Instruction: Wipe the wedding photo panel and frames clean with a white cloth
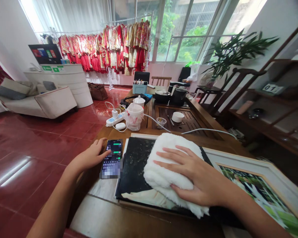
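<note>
My left hand [96, 152] rests at the left edge of a phone [111, 162], its thumb over the lit screen, which shows a chat and a keyboard. The fingers are apart and do not wrap round the phone. Under my right hand [188, 168] is a fluffy white cloth [161, 148], folded thick. The right fingers lie spread and flat on top of it. Beneath the cloth is a dark photo panel [132, 168] with a pale shape along its lower part; the cloth hides much of its right side.
A framed photo [260, 195] lies to the right. Beyond are a lidded cup in a plastic bag [134, 117], a power strip [115, 119] with white cables, and a tea tray [188, 127] holding a small white bowl [177, 117]. Red garments [89, 53] hang at the back.
</note>
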Available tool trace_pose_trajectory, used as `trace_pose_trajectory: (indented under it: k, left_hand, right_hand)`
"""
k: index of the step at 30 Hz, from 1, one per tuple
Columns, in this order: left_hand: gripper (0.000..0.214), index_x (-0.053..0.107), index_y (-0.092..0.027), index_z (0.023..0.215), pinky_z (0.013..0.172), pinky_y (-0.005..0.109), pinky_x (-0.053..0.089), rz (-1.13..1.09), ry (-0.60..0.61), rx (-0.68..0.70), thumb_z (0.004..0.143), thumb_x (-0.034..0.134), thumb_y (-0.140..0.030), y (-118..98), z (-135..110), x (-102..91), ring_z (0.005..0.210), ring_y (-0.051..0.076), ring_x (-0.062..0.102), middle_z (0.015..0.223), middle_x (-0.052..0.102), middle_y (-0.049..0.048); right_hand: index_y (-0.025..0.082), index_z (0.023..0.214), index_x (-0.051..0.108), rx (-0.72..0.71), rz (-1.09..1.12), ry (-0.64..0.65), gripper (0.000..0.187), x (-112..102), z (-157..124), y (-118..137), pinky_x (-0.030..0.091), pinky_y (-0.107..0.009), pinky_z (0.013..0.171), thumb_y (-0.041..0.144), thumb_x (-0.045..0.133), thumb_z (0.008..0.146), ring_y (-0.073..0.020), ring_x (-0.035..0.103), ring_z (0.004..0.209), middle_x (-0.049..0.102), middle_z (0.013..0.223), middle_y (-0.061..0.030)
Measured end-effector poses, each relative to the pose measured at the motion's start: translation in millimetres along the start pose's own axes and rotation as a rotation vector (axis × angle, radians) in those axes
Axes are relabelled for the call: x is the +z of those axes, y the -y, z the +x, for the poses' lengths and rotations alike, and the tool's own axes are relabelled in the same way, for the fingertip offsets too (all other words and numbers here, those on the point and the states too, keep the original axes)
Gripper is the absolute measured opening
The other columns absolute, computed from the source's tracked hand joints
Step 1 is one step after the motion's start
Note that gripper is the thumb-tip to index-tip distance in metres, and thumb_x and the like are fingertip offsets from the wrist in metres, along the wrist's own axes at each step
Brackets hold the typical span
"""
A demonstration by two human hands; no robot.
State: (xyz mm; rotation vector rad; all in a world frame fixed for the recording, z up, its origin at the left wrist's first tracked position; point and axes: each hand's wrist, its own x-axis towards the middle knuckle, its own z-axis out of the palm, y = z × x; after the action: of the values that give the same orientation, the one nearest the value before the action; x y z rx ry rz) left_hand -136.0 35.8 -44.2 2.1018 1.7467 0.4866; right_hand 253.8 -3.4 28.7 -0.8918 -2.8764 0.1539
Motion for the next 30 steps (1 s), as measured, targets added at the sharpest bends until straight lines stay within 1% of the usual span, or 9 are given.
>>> trace_pose_trajectory:
  k: [2,5,9,14,19,22,25,28,30]
  left_hand:
    - [0.073,0.032,-0.014,0.144,0.108,0.044,0.035,0.058,-0.033,0.066,0.088,0.048,-0.058,-4,3,7.0,0.131,0.032,0.044,0.143,0.045,0.0190]
    - [0.082,0.022,-0.015,0.150,0.111,0.046,0.031,0.116,-0.045,0.126,0.088,0.050,-0.060,-11,6,14.9,0.136,0.033,0.039,0.148,0.038,0.0202]
    - [0.085,0.021,-0.015,0.151,0.111,0.049,0.032,0.158,-0.061,0.116,0.087,0.050,-0.062,-18,5,19.6,0.136,0.036,0.039,0.148,0.038,0.0209]
    - [0.087,0.019,-0.015,0.152,0.109,0.049,0.033,0.178,-0.046,0.094,0.087,0.052,-0.061,-22,4,21.1,0.135,0.036,0.041,0.148,0.038,0.0213]
    - [0.087,0.020,-0.016,0.152,0.110,0.049,0.033,0.150,-0.044,0.102,0.086,0.052,-0.063,-20,2,13.5,0.136,0.035,0.039,0.149,0.038,0.0194]
    - [0.100,0.019,-0.018,0.153,0.111,0.050,0.031,0.142,-0.005,0.057,0.077,0.060,-0.070,-11,-1,4.0,0.137,0.038,0.037,0.152,0.035,0.0184]
    - [0.123,0.012,-0.015,0.154,0.113,0.051,0.029,0.133,0.097,-0.012,0.063,0.070,-0.074,1,-5,-3.1,0.140,0.041,0.031,0.156,0.027,0.0211]
    - [0.133,0.006,-0.014,0.155,0.116,0.048,0.024,0.096,0.176,0.065,0.057,0.075,-0.072,6,-8,-5.1,0.143,0.038,0.025,0.158,0.021,0.0205]
    - [0.135,0.006,-0.015,0.155,0.118,0.047,0.023,0.073,0.188,0.130,0.054,0.078,-0.069,6,-10,-4.7,0.144,0.037,0.026,0.158,0.020,0.0193]
  right_hand:
    - [0.037,0.147,0.036,-0.001,0.006,-0.008,0.075,0,0,0,0.021,-0.059,0.113,0.031,0.063,0.077,-0.0317,0.036,0.139,0.041,0.151,-0.0023]
    - [0.037,0.147,0.036,-0.006,0.015,-0.022,0.075,1,0,0,0.022,-0.058,0.113,0.031,0.064,0.077,-0.0323,0.036,0.138,0.043,0.150,-0.0030]
    - [0.037,0.147,0.036,-0.004,0.009,-0.019,0.075,1,0,0,0.021,-0.058,0.113,0.032,0.063,0.077,-0.0323,0.037,0.138,0.043,0.150,-0.0035]
    - [0.038,0.147,0.035,0.004,-0.007,0.000,0.075,0,0,0,0.021,-0.058,0.113,0.033,0.063,0.077,-0.0303,0.035,0.139,0.041,0.151,-0.0010]
    - [0.040,0.147,0.034,0.009,-0.008,0.008,0.075,-1,-1,1,0.021,-0.059,0.113,0.034,0.062,0.078,-0.0295,0.035,0.139,0.040,0.152,0.0001]
    - [0.039,0.147,0.035,0.010,-0.007,0.013,0.073,-2,-1,1,0.021,-0.059,0.113,0.035,0.062,0.079,-0.0297,0.035,0.139,0.040,0.152,-0.0004]
    - [0.038,0.146,0.036,0.008,-0.014,0.012,0.072,-2,-2,0,0.021,-0.059,0.113,0.035,0.061,0.079,-0.0293,0.035,0.139,0.040,0.152,-0.0009]
    - [0.039,0.147,0.034,0.010,-0.022,0.009,0.073,-1,-1,0,0.021,-0.058,0.114,0.035,0.061,0.079,-0.0284,0.034,0.140,0.039,0.152,0.0000]
    - [0.040,0.147,0.033,0.009,-0.024,0.010,0.074,0,-1,-1,0.021,-0.058,0.114,0.035,0.062,0.079,-0.0279,0.034,0.140,0.039,0.152,0.0010]
